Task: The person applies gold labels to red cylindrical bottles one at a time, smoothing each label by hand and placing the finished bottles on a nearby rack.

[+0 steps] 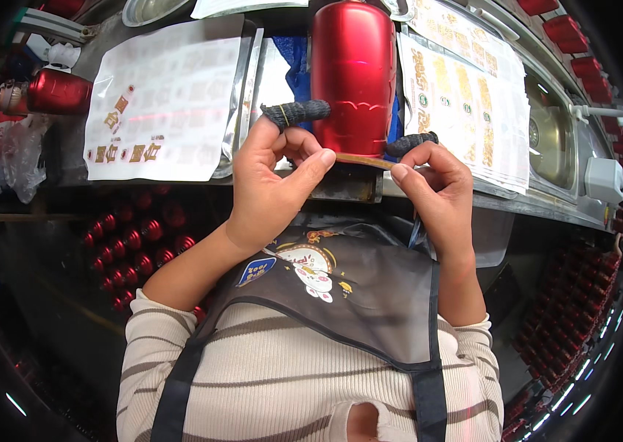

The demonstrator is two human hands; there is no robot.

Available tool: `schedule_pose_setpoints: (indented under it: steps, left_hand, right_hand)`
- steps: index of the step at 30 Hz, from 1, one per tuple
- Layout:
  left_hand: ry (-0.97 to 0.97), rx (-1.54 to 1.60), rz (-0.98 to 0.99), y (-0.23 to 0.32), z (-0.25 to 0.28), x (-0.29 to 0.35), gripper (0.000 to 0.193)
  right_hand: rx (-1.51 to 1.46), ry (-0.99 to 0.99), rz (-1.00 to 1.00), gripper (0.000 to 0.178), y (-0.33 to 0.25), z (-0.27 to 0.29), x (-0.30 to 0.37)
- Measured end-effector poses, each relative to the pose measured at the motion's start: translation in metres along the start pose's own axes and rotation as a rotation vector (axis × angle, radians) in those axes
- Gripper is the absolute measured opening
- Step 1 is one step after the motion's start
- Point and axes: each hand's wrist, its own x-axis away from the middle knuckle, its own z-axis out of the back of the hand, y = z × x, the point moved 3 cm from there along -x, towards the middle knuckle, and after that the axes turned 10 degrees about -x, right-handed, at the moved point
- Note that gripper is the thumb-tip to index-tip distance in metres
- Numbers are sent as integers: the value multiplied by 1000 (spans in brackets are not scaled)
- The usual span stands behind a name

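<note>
Left hand [278, 166] and right hand [438, 180] each pinch one end of a gold strip [361, 160] along the near end of the red bottle [353, 74], by the workbench's [547, 212] near edge. Uneven pull could skew the strip. Decal sheets [168, 81] flank the bottle; red pieces [576, 309] crowd the dim room.

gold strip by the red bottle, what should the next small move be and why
Probably press the gold strip gently against the bottle's near end: the left hand and right hand hold its two ends right there, though whether it already touches is unclear.
</note>
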Motion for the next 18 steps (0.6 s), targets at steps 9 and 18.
schedule_pose_setpoints:
  steps: [9, 18]
  left_hand:
    - [-3, 15, 17, 2, 1, 0, 42]
    - [13, 8, 4, 1, 1, 0, 41]
  right_hand:
    - [21, -1, 62, 11, -3, -6, -1]
    - [51, 9, 65, 11, -4, -8, -3]
